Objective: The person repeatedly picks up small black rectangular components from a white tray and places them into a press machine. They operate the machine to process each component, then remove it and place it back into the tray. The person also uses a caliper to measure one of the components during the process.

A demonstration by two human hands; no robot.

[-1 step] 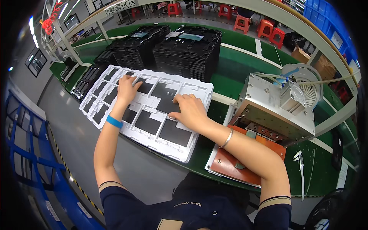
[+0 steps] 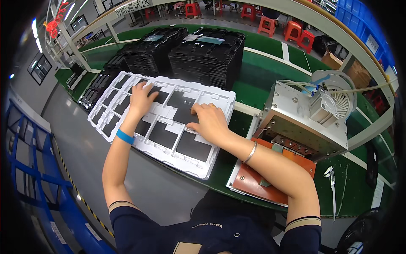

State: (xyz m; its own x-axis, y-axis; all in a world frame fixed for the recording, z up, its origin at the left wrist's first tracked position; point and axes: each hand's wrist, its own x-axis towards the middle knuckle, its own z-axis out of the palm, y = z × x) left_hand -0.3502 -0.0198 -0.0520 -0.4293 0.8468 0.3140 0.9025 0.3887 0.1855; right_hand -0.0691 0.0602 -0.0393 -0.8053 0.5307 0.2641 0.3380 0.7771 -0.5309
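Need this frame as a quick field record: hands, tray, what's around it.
left hand: flat on the white tray, fingers spread over a dark panel near the far side
right hand: palm down on the tray, fingertips on a dark panel near its middle
white tray: moulded, many pockets, most holding dark flat panels; lies on the green bench
wrists: blue band on left, metal bangle on right
behind tray: stacks of black trays
right of tray: metal machine with a fan, above a copper-coloured plate
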